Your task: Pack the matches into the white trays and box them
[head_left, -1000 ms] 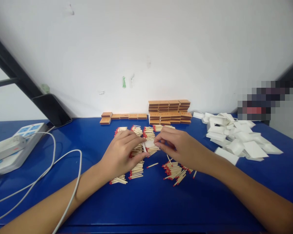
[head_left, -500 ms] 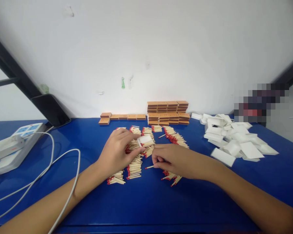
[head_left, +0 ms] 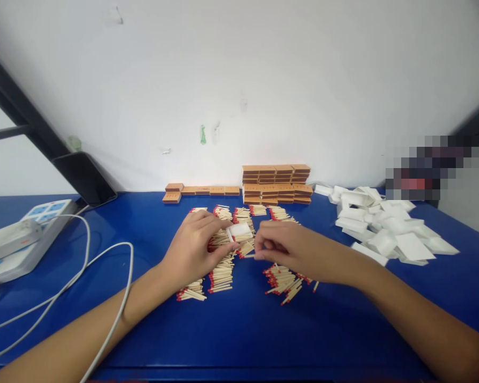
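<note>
My left hand (head_left: pixel 195 246) pinches a small white matchbox tray (head_left: pixel 239 231) above the heaps of red-tipped matches (head_left: pixel 223 266) on the blue table (head_left: pixel 239 330). My right hand (head_left: pixel 289 247) is closed in a pinch on a single match (head_left: pixel 250 256), its fingertips just right of the tray. A second pile of matches (head_left: pixel 285 281) lies under my right wrist. More matches (head_left: pixel 277 213) lie behind the hands.
Stacked brown matchbox sleeves (head_left: pixel 277 183) and a low row of them (head_left: pixel 201 191) stand at the wall. A heap of white trays (head_left: pixel 387 226) lies at the right. At the left are a power strip (head_left: pixel 19 239), white cables (head_left: pixel 88 271) and a dark phone (head_left: pixel 83 178).
My right hand dropped to the table, picked up a loose match and has brought it back up beside the tray. My left hand has kept the tray almost still.
</note>
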Action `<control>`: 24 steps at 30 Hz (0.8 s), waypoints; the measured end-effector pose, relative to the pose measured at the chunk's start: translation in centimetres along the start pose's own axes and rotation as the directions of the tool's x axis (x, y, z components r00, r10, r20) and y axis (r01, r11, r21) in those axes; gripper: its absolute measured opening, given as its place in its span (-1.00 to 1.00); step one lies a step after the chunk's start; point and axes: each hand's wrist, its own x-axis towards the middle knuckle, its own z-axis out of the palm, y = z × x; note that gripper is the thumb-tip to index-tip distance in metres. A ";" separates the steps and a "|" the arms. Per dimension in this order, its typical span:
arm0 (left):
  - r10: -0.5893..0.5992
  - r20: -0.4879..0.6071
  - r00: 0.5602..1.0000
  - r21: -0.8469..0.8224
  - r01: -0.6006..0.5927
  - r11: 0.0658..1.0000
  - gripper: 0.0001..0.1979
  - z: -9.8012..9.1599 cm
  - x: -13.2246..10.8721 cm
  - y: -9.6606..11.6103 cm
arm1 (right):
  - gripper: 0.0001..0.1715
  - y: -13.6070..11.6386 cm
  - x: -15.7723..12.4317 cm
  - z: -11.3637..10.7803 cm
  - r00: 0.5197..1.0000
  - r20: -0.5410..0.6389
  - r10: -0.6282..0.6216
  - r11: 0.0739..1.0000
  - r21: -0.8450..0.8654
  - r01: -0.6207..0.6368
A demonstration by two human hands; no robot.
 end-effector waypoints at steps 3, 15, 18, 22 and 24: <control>0.042 0.010 0.999 -0.015 -0.042 0.999 -0.66 0.0 0.1 0.3 | -0.80 0.6 0.4 0.1 0.983 -0.180 -0.040 0.997 -0.068 0.028; -0.037 -0.048 0.998 0.054 0.040 0.998 -0.66 -0.3 0.1 0.1 | -0.85 0.4 0.7 1.1 0.912 -0.333 -0.238 0.964 -0.192 0.182; -0.093 -0.071 0.993 0.085 0.099 0.991 -0.67 -0.4 0.0 -0.3 | -0.89 0.8 0.9 2.1 0.953 -0.159 -0.257 0.957 -0.177 0.228; -0.100 -0.072 0.992 0.092 0.106 0.990 -0.68 -0.3 0.0 -0.2 | -0.87 1.1 1.5 3.8 0.974 -0.025 -0.225 0.953 -0.212 0.215; -0.090 -0.074 0.993 0.090 0.096 0.991 -0.67 -0.2 0.0 0.0 | -0.84 1.1 1.7 4.4 0.979 0.004 -0.205 0.948 -0.246 0.200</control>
